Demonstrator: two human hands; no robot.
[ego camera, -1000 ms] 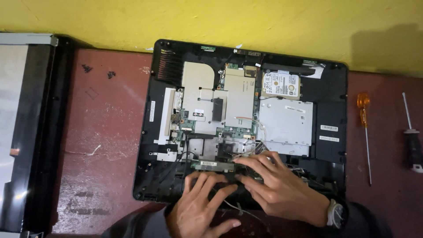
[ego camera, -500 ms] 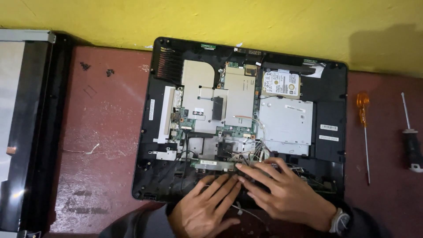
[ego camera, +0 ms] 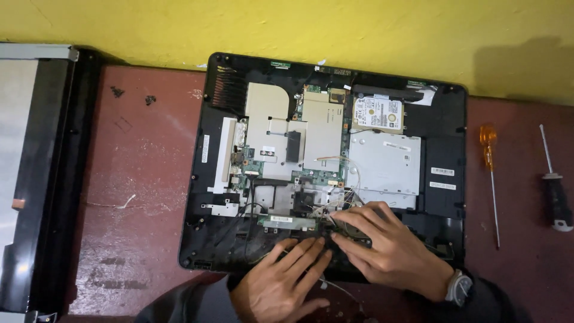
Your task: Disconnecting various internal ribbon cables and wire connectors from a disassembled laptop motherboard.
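Note:
An opened black all-in-one computer chassis point(ego camera: 442, 206) lies flat on a reddish table, with metal shields, a green circuit board point(ego camera: 323, 128) and a hard drive point(ego camera: 378, 113) showing inside. My left hand point(ego camera: 281, 286) rests at the chassis's near edge, fingers spread flat on a dark part there. My right hand point(ego camera: 388, 248), with a wristwatch, presses its fingertips onto the same dark part beside thin loose wires point(ego camera: 344, 194). What lies under the fingers is hidden.
A detached black screen panel point(ego camera: 42, 179) lies at the left. An orange-handled screwdriver point(ego camera: 490, 173) and a black-handled screwdriver point(ego camera: 553, 182) lie at the right. Small dark screws point(ego camera: 131, 96) sit on the table point(ego camera: 143, 197). A yellow wall runs along the back.
Both hands have shifted slightly along the chassis's near edge, the left fingers closing in toward the right hand. The view has drifted a little.

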